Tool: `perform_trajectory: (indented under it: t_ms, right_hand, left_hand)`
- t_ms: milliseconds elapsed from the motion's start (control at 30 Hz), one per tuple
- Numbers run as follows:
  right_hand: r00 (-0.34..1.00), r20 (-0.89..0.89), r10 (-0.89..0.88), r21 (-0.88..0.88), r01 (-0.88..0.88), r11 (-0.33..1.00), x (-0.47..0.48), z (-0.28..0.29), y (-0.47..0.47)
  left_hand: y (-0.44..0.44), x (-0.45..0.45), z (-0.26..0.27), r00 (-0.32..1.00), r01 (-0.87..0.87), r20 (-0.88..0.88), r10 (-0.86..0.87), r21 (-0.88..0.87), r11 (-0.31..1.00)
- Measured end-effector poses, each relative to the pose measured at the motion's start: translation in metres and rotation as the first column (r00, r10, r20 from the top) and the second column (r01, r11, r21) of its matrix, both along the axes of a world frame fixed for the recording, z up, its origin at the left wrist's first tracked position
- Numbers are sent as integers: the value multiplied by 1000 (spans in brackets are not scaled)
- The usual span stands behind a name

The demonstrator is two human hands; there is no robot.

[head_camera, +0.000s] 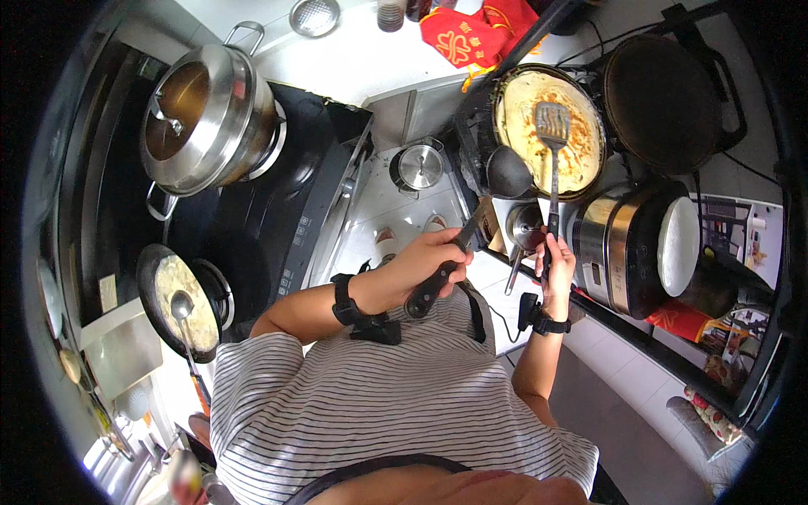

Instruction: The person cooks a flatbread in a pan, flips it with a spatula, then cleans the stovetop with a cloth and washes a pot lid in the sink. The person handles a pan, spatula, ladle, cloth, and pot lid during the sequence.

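My left hand (439,262) grips the black riveted handle of a dark ladle (508,172), whose bowl is at the near left edge of a round griddle pan (603,148). My right hand (557,262) holds a slotted metal turner (553,129) by its black handle. The turner's head is over a pale, brown-spotted flatbread (524,95) in the pan; whether it touches the bread cannot be told. The pan's dark lid (663,104) stands raised on the right.
On the left, a lidded steel pot (233,126) and a frying pan (146,265) with pale food and a spoon stand on a black hob (265,221). At right are a rice cooker (606,252) and a small pan (527,224). A lidded pot (421,167) sits low ahead.
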State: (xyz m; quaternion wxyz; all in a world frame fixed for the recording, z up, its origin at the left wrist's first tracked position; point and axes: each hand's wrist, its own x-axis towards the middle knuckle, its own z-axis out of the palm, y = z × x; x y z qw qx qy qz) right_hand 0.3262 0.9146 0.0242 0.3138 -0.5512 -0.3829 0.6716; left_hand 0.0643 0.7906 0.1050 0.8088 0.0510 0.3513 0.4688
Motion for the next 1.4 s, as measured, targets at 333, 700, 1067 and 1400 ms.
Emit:
perform_trajectory:
  t_ms: [333, 700, 1067, 1400]
  right_hand:
    - [998, -64, 20, -19, -21, 1000, -7, 1, 5]
    - [933, 323, -158, 395, 19, 918, 15, -1, -15]
    - [529, 782, -330, 545, -321, 775, 35, 48, -86]
    - [333, 905, -263, 394, -427, 814, 31, 27, -110]
  left_hand:
    - [-7, -1, 8, 997, -66, -37, 67, 17, 998]
    - [12, -22, -6, 996, -25, -76, 35, 125, 992]
    - [67, -24, -26, 952, -34, -295, 85, 175, 984]
    - [98, -7, -42, 946, -63, -300, 120, 196, 979]
